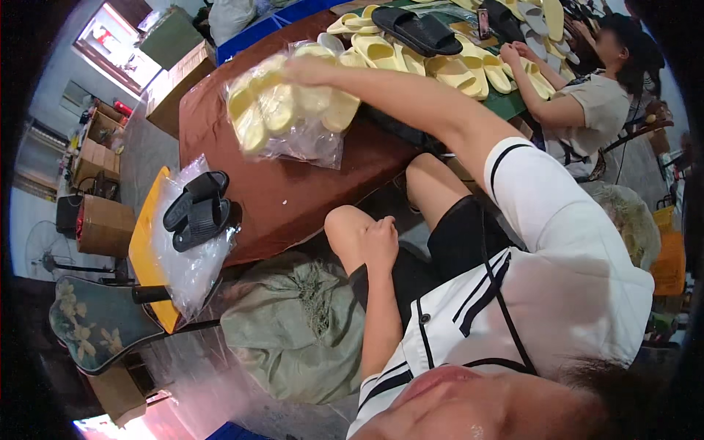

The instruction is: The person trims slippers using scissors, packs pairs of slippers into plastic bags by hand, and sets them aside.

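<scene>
My right hand (302,71), blurred by motion, reaches across the brown-covered table and grips clear plastic-bagged pale yellow slippers (277,110). Its fingertips are hard to make out against the slippers. Resting on my knee, my left hand (380,242) holds nothing, its fingers lying loosely. Beyond my right forearm lie more pale yellow slippers (451,73) in a row. A black slide slipper (416,31) rests on top of them. To the left, a pair of black slippers (198,209) sits on a stack of clear plastic bags (180,257).
The brown table cover (293,198) spans the middle. A yellow board (143,227) supports the bags, beside a floral-patterned chair back (92,323). A tied greenish sack (293,330) stands by my legs. Another person (587,103) sits at the right, hands near slippers. Cardboard boxes (176,84) stand behind.
</scene>
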{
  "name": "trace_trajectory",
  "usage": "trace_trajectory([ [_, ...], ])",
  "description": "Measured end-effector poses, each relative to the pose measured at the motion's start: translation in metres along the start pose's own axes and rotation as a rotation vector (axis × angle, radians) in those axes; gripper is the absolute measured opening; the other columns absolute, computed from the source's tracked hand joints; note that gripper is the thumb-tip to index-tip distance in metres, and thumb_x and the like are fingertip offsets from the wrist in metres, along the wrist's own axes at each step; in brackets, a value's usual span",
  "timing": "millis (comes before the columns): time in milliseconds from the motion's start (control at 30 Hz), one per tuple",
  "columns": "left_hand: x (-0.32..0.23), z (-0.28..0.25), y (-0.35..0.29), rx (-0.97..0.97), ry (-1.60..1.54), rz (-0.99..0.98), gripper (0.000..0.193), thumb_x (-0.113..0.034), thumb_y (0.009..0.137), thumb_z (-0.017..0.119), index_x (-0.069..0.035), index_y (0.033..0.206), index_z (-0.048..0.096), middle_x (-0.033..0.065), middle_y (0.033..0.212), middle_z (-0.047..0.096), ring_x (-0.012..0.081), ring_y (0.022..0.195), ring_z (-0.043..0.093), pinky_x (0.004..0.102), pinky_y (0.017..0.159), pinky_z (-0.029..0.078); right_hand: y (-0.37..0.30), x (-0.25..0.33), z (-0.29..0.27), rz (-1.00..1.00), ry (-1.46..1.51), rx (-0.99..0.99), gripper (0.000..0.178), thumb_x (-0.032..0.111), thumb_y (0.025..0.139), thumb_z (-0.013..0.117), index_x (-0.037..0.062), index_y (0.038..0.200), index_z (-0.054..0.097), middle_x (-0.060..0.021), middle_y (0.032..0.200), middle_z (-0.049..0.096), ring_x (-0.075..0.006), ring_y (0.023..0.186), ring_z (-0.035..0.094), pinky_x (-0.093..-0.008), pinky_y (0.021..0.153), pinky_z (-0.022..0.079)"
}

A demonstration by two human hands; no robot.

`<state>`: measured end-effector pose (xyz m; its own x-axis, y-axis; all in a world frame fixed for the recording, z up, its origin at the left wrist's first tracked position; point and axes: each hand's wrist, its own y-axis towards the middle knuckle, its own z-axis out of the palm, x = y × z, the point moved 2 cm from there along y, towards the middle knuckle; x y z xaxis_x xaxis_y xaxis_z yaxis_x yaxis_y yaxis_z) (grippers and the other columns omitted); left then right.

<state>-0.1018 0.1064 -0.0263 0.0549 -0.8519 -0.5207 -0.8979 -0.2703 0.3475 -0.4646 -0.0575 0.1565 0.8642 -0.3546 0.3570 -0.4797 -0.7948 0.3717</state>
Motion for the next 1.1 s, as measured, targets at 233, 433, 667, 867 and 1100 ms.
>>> trace_trajectory([
  [233,0.017,-0.010,-0.021,0.069,-0.096,-0.086,0.015,-0.010,0.090,0.064,-0.007,0.104,0.070,0.0143,0.088,0.072,0.0342,0.085,0.067,0.0448,0.080,0.048,-0.141,0.024,0.026,-0.395,0.006,0.058,0.056,0.039,0.094,0.067,0.0134,0.142,0.056,-0.0186,0.133,0.062,-0.0386,0.121,0.060,-0.0493,0.101,0.047],
  [433,-0.023,-0.087,0.011,-0.042,-0.548,-0.064,0.028,-0.014,0.084,0.071,-0.003,0.110,0.072,0.0115,0.095,0.072,0.0234,0.091,0.067,0.0361,0.088,0.051,-0.349,-0.080,-0.131,0.091,-0.152,-0.021,0.034,0.028,0.090,0.071,0.0072,0.117,0.070,-0.0150,0.111,0.071,-0.0353,0.105,0.066,-0.0458,0.092,0.052],
  [667,0.020,-0.063,-0.015,-0.112,-1.026,-0.460,0.024,-0.026,0.095,0.064,-0.004,0.103,0.069,0.0120,0.097,0.068,0.0213,0.086,0.065,0.0393,0.084,0.054,-0.734,-0.178,-0.324,1.058,-0.302,-0.394,0.027,0.022,0.089,0.069,0.0074,0.110,0.073,-0.0125,0.100,0.075,-0.0290,0.089,0.072,-0.0403,0.080,0.055],
  [867,-0.017,-0.044,-0.013,0.034,-1.115,-0.343,0.022,-0.026,0.095,0.061,-0.005,0.094,0.067,0.0108,0.090,0.066,0.0218,0.081,0.064,0.0406,0.079,0.054,-0.898,-0.137,-0.235,1.708,0.005,-0.118,0.058,0.031,0.080,0.081,0.0000,0.126,0.065,-0.0157,0.114,0.072,-0.0277,0.096,0.070,-0.0376,0.080,0.056],
  [1100,-0.112,-0.088,-0.003,0.309,-1.688,0.172,0.024,-0.026,0.095,0.057,-0.006,0.083,0.065,0.0095,0.083,0.064,0.0224,0.075,0.064,0.0420,0.074,0.054,-0.881,-0.132,-0.194,1.692,-0.427,0.285,0.121,0.039,0.068,0.093,0.0403,0.161,0.016,-0.0255,0.167,0.008,-0.0577,0.146,0.025,-0.0717,0.109,0.033],
])
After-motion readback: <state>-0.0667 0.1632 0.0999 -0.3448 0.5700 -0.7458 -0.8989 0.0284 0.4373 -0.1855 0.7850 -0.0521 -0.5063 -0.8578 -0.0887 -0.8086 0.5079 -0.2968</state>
